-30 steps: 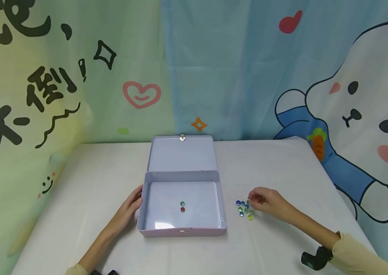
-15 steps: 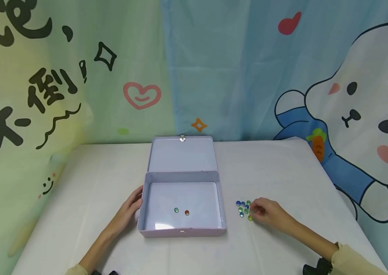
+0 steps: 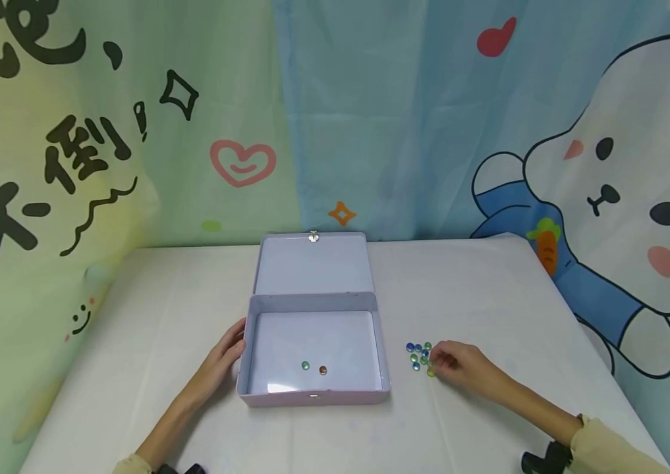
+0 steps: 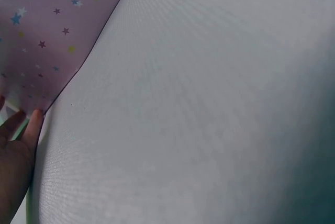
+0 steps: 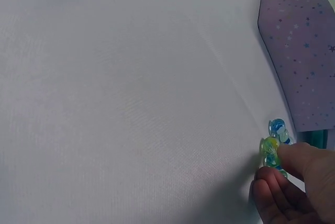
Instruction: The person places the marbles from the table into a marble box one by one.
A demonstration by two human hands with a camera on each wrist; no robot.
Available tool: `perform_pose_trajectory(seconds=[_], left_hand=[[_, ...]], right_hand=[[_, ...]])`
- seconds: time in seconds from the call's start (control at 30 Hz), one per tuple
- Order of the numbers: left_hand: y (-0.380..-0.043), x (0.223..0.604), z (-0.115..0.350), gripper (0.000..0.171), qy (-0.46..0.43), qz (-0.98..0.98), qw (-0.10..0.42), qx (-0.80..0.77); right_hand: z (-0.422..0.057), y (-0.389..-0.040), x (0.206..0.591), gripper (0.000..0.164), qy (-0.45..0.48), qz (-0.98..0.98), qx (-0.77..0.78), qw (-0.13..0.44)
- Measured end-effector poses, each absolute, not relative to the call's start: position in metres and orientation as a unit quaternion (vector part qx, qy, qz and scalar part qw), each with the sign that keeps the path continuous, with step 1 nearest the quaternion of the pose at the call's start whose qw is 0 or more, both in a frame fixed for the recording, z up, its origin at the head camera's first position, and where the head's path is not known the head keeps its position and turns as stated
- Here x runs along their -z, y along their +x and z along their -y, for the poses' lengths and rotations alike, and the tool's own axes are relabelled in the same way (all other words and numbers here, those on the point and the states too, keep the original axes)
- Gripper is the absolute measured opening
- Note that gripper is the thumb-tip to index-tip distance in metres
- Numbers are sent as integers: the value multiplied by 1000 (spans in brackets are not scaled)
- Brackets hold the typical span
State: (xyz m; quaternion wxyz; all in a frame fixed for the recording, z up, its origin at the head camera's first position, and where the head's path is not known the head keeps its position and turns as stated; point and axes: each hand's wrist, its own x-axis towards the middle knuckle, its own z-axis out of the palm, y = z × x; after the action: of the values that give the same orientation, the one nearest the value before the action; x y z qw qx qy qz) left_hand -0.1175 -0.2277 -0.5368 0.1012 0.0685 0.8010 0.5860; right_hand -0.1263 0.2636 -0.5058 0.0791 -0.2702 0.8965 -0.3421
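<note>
A lilac metal box [image 3: 313, 399] with its hinged lid [image 3: 313, 263] laid back stands mid-table. Inside lie a green marble [image 3: 306, 365] and an orange-brown marble [image 3: 323, 370], apart from each other. My left hand [image 3: 216, 365] rests against the box's left side, fingers fairly straight; the left wrist view shows fingertips at its star-printed wall [image 4: 57, 30]. To the right of the box, several blue and green glass marbles [image 3: 416, 367] lie clustered. My right hand [image 3: 462, 363] is at their right side, thumb and curled fingers pinching a green marble [image 5: 271, 160], partly hidden.
A white cloth [image 3: 192, 283] covers the table. Behind it hangs a printed curtain [image 3: 358, 118]. A black wrist camera [image 3: 545, 459] sits on the right forearm, by the sleeve.
My right hand has lowered slightly toward the near side of the marble cluster. Both marbles inside the box have rolled apart sideways and nearer. My left hand has stayed put.
</note>
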Motion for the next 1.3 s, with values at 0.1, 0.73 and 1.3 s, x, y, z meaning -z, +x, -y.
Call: perform_pose_trajectory(seconds=[0.1, 0.73, 1.3], left_hand=[[-118, 537, 228, 53, 68, -800, 101, -588], [-118, 535, 227, 53, 70, -800, 97, -588], [-118, 537, 228, 53, 70, -796, 99, -594]], right_hand=[[-264, -128, 506, 9, -268, -899, 336, 80], [-256, -132, 507, 10, -247, -914, 306, 95], [-254, -130, 490, 10, -239, -924, 286, 87]])
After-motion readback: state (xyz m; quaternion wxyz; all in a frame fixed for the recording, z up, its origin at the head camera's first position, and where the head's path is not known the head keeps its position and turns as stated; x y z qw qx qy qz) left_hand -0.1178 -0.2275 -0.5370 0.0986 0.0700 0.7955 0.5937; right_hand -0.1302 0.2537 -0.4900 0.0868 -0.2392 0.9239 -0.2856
